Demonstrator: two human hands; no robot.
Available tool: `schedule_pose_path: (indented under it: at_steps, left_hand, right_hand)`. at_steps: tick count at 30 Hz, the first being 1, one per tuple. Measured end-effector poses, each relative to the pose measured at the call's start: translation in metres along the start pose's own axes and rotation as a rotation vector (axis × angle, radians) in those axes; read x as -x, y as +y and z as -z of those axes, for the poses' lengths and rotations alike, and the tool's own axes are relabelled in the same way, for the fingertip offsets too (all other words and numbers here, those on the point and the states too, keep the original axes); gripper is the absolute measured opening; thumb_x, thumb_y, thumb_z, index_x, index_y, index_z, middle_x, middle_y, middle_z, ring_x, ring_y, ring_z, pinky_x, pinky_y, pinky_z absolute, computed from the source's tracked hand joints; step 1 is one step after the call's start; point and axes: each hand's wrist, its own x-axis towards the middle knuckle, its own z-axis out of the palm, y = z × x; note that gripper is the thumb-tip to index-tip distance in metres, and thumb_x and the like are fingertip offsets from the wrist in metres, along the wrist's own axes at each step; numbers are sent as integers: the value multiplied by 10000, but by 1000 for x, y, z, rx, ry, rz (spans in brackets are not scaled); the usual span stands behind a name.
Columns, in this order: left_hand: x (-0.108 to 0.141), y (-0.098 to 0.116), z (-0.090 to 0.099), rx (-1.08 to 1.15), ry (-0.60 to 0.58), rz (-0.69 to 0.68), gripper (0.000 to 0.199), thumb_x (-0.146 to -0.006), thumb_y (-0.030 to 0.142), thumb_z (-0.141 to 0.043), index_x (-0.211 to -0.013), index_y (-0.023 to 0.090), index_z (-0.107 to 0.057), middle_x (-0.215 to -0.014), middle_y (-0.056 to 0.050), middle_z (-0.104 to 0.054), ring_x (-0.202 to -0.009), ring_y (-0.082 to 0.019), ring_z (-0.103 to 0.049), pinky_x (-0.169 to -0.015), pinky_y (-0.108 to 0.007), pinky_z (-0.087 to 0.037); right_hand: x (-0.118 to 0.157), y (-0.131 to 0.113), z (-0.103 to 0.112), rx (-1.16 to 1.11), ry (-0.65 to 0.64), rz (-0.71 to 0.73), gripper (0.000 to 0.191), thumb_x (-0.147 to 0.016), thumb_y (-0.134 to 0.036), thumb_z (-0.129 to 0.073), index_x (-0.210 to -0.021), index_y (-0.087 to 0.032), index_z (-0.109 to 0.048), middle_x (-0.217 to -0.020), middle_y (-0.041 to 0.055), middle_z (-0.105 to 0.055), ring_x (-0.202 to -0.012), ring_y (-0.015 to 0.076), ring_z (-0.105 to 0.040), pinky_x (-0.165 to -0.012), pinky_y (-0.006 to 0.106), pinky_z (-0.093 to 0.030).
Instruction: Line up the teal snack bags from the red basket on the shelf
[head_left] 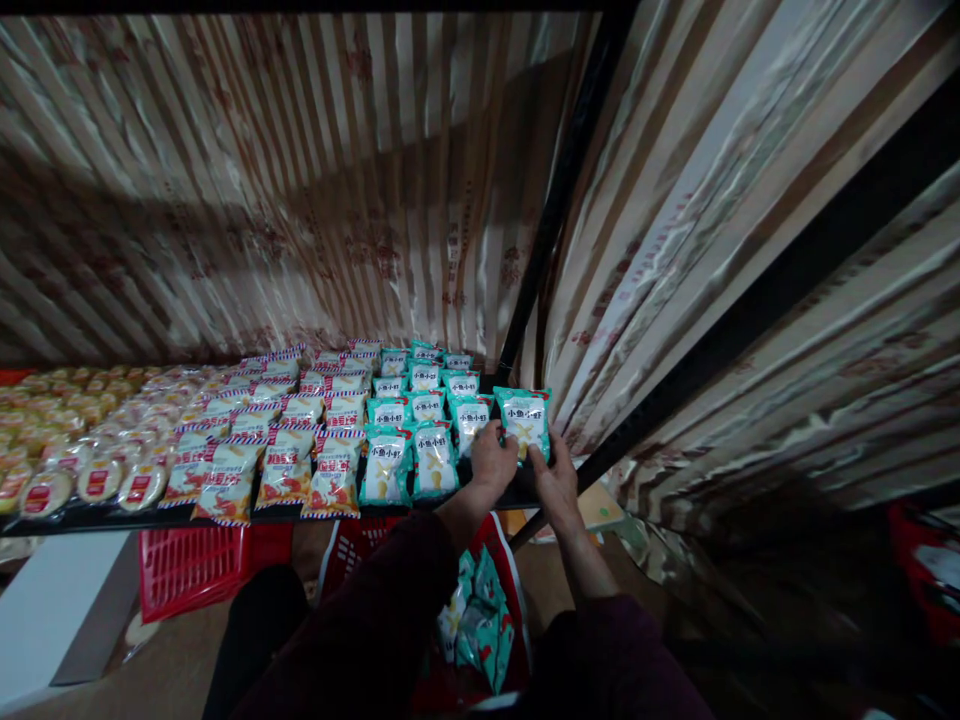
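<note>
A teal-and-white snack bag [524, 418] stands upright at the right end of the shelf, its printed front toward me. My right hand [557, 484] grips its lower right side, thumb against the front. At its lower left side is my left hand [493, 464], fingers bent and closed on the bag's edge. Just left of the held bag, a matching teal bag [471, 412] is partly covered by my left hand. More teal bags [433, 462] stand in rows beside it. Under my forearms, a red basket [517, 590] contains several loose teal bags [484, 625].
Striped-edge orange-and-white snack bags [285, 465] fill the shelf's middle; round wrapped pastries [97, 478] lie farther left. Black frame bars [559, 190] slant past the shelf's right end before a pleated curtain [375, 200]. Below are another red basket [193, 570] and a white box [67, 610].
</note>
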Motion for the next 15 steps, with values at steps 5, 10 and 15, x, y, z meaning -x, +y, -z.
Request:
schedule_pose_path:
  at_steps: [5,10,15]
  left_hand:
    - [-15,12,-4,2,21,-2,387,-793,184,-569,-1179,171,-583,-1188,-129,-645,-1120,-238,-575,-1018,-352,-380]
    - [-30,27,-8,-62,-8,-1,408,-806,181,-532,-1212,167,-561,-1220,-134,-632,-1145,-249,-572,-1006,-348,-387]
    - [-46,41,-15,-115,-21,-49,467,-806,144,-504,-1271,101,-507,-1236,-185,-612,-1168,-273,-561,-1009,-359,-385]
  right_hand:
    - [-20,-3,-10,24,67,9,596,-764,-437,-501,-1305,-187,-505,-1287,107,-578,-1168,270,-521,-1030,433,-372]
    - [-42,-3,-14,93,103,4,602,-770,-428,-480,-1309,-161,-498,-1275,130,-583,-1160,281,-531,-1013,442,-385]
    - [-65,-2,-18,101,142,-11,608,-770,-440,-471,-1306,-155,-497,-1293,134,-567,-1188,284,-511,-1036,441,-361]
